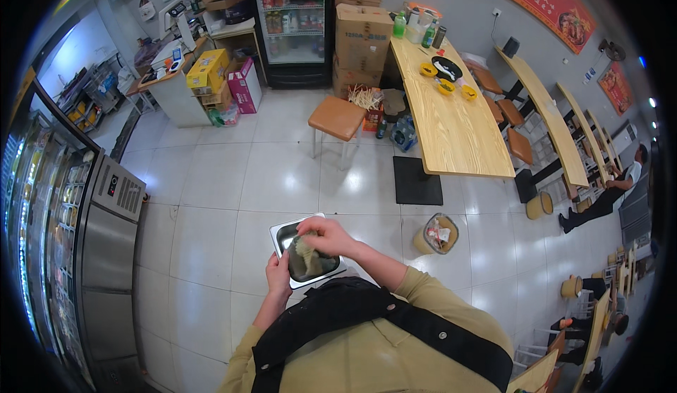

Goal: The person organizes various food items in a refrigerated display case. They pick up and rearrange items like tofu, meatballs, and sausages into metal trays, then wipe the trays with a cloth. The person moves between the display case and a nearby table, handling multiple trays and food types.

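Observation:
Just in front of my apron, my left hand (278, 275) grips the left rim of a rectangular stainless steel food pan (276, 237), its thumb over the edge. The pan is held above the tiled floor and looks slightly turned. My right hand (329, 237) reaches over the far side of the pan, its fingers closed on a pale green, rumpled item (307, 253) that hangs down into it. Whether this is cloth or leafy food I cannot tell. The fingertips and part of the pan's inside are hidden by the right hand.
A brown-topped stool (337, 117) and a wooden table (465, 142) with bowls and bottles stand ahead. An open waste bin (423, 240) is at my right. A refrigerated display cabinet (108, 245) lines the left. Farther right, a person (608, 192) leans by tables.

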Motion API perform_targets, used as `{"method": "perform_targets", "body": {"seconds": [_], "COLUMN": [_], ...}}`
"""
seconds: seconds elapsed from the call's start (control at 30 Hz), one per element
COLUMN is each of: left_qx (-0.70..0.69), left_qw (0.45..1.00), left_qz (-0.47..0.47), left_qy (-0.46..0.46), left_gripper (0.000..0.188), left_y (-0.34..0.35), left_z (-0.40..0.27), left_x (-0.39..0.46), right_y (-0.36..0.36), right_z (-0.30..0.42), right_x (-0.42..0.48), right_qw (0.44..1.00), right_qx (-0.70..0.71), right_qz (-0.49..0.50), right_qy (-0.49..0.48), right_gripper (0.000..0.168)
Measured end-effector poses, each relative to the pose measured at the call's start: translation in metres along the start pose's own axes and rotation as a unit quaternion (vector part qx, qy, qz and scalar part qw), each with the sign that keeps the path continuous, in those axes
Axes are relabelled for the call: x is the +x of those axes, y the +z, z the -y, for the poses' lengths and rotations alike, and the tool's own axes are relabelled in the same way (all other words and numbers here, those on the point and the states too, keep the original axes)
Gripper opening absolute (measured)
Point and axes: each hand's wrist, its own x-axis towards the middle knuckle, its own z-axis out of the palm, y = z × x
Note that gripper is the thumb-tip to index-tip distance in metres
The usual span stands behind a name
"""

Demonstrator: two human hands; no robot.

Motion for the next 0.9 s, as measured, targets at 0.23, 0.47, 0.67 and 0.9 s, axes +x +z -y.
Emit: {"method": "perform_targets", "body": {"seconds": [0.23, 0.47, 0.67, 0.9], "left_qx": [-0.008, 0.024, 0.064, 0.076], "left_qw": [0.999, 0.993, 0.981, 0.974], "left_qz": [0.034, 0.117, 0.184, 0.213], "left_qy": [-0.009, -0.005, -0.001, -0.006], "left_gripper": [0.021, 0.023, 0.023, 0.014], "left_y": [-0.048, -0.067, -0.051, 0.007], "left_z": [-0.010, 0.007, -0.004, -0.015], "left_x": [-0.021, -0.030, -0.054, -0.079], "right_y": [0.086, 0.128, 0.123, 0.088], "right_z": [-0.044, -0.076, -0.040, -0.035], "right_x": [-0.043, -0.065, -0.088, -0.103], "right_qw": [0.895, 0.890, 0.925, 0.838], "right_qx": [-0.425, -0.456, -0.359, -0.527], "right_qz": [0.126, -0.003, -0.127, -0.127], "right_qy": [-0.039, -0.026, -0.001, -0.066], "right_gripper": [0.039, 0.017, 0.018, 0.016]}}
